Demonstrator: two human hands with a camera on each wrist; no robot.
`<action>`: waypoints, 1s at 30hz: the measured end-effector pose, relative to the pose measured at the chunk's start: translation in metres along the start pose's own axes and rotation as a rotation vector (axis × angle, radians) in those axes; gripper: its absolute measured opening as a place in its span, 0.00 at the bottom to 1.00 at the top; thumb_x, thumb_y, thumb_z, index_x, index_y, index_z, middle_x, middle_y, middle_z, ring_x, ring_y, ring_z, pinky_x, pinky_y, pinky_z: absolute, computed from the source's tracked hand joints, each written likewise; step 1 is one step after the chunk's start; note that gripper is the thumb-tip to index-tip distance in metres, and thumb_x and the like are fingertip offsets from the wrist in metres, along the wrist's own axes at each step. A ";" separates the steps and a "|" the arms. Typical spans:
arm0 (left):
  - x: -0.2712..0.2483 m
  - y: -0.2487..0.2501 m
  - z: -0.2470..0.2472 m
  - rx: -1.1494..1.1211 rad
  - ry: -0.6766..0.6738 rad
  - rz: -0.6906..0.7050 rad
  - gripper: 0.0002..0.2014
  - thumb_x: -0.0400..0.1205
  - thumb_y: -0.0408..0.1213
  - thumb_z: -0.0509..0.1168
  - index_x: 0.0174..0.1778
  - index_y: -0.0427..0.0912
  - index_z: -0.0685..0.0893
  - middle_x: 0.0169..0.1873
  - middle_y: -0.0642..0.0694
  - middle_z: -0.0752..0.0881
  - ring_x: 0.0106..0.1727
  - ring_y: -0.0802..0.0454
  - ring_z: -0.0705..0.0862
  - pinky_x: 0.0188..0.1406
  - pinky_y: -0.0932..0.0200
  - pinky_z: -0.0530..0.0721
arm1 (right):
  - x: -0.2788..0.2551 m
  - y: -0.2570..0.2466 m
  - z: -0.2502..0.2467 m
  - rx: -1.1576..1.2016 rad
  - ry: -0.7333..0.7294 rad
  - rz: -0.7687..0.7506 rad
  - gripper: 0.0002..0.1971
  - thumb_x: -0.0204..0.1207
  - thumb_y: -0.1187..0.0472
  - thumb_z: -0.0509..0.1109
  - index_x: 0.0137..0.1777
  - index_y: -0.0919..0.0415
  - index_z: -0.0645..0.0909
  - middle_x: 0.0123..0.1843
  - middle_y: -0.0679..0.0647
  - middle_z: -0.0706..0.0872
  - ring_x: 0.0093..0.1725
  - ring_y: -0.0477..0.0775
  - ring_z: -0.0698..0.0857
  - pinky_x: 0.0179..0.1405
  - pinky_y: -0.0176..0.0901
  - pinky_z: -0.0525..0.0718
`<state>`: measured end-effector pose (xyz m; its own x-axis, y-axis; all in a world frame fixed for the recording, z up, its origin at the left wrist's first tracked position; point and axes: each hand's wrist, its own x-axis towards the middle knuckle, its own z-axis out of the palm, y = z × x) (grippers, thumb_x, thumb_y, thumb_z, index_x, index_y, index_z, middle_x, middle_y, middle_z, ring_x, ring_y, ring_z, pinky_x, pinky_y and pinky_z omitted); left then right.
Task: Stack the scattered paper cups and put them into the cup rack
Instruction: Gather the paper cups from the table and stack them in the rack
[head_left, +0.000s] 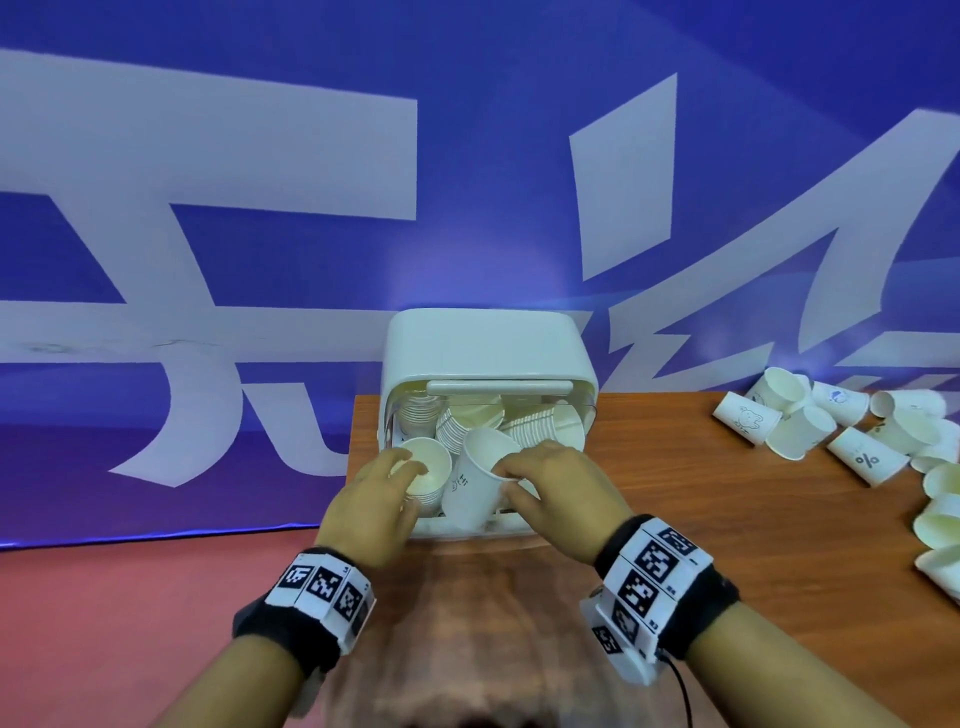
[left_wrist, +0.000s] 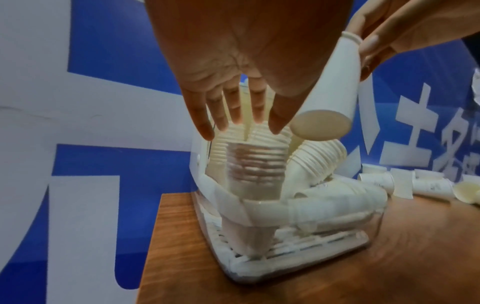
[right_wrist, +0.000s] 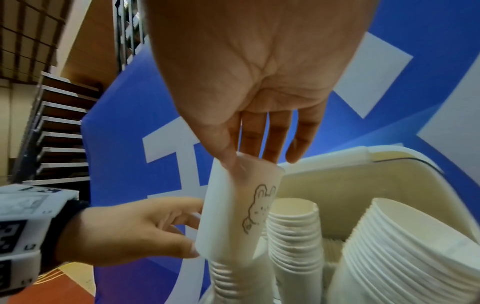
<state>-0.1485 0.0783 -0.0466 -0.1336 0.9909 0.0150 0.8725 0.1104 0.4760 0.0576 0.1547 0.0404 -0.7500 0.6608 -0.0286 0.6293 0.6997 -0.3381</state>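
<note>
A blue banner (head_left: 467, 156) with large white characters hangs behind a wooden counter (head_left: 675, 519). On the counter sits a white cup rack (head_left: 488, 348), its lid raised, holding several stacks of white paper cups (head_left: 540, 426), some upright and some leaning. Loose cups (head_left: 800, 426) lie scattered well off to the right. The right hand (head_left: 550, 483) pinches the rim of a single cup (head_left: 478, 483) bearing a rabbit drawing, held tilted over the rack. The left hand (head_left: 374, 499), fingers relaxed and spread, rests by the front-left stack (head_left: 428, 465).

Stacks (head_left: 457, 423) in rack (head_left: 488, 353); loose cups (head_left: 852, 441) right.
</note>
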 end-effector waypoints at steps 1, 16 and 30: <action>-0.002 0.000 -0.003 -0.046 0.046 -0.013 0.20 0.79 0.38 0.64 0.68 0.46 0.76 0.70 0.51 0.72 0.65 0.48 0.77 0.52 0.53 0.82 | 0.001 -0.005 -0.002 0.009 0.040 -0.029 0.11 0.78 0.57 0.62 0.55 0.54 0.84 0.47 0.52 0.88 0.52 0.56 0.80 0.51 0.49 0.77; 0.005 0.009 -0.059 -0.297 0.316 -0.119 0.31 0.78 0.37 0.66 0.77 0.48 0.64 0.71 0.48 0.71 0.72 0.49 0.69 0.68 0.53 0.70 | 0.052 -0.028 0.042 -0.458 -0.059 -0.226 0.07 0.51 0.58 0.80 0.26 0.50 0.83 0.23 0.47 0.82 0.28 0.53 0.82 0.27 0.39 0.76; 0.013 0.033 -0.060 -0.287 0.301 -0.097 0.31 0.77 0.35 0.67 0.76 0.51 0.66 0.71 0.52 0.70 0.72 0.52 0.68 0.67 0.61 0.65 | 0.062 -0.020 0.060 -0.210 -0.344 -0.106 0.19 0.81 0.57 0.60 0.71 0.54 0.76 0.64 0.58 0.82 0.66 0.61 0.76 0.63 0.51 0.76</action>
<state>-0.1494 0.0907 0.0221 -0.3766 0.9058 0.1941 0.6885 0.1335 0.7128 -0.0138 0.1654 -0.0106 -0.8147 0.4777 -0.3287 0.5462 0.8226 -0.1583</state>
